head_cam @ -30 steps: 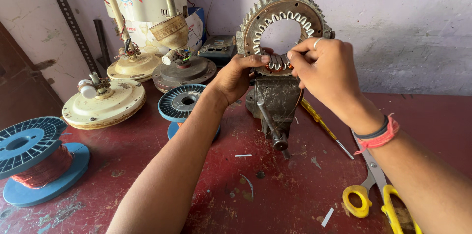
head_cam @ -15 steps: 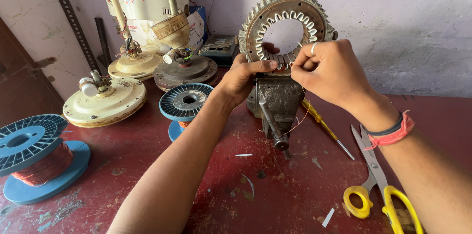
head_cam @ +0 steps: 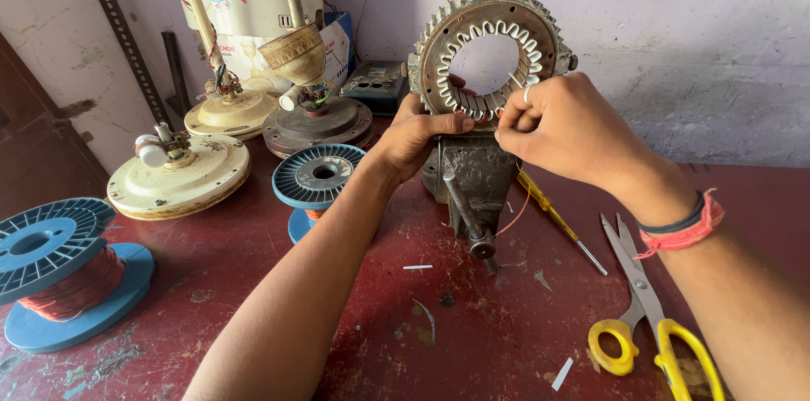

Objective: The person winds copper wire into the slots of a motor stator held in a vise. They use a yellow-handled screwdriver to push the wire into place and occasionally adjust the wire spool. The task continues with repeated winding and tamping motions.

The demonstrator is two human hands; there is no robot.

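- Scissors (head_cam: 650,317) with yellow handles lie nearest me, right of the vise (head_cam: 472,182); a screwdriver (head_cam: 557,220) lies between.
- My right hand (head_cam: 565,127) has closed in, fingers pinched at the metal ring (head_cam: 491,47) clamped above the vise; what they grip, I cannot tell.
- My left hand (head_cam: 418,135) steadies the ring, thumb across its lower edge.
- Wire spools (head_cam: 59,270) and fan motors (head_cam: 181,173) sit left of the vise, well apart.

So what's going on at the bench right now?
A person works on a ring-shaped motor stator clamped upright in a bench vise. The left hand grips the ring's lower rim; the right hand pinches at the slots there, and a thin copper wire hangs below it. Yellow-handled scissors, a screwdriver and wire spools lie on the red table.
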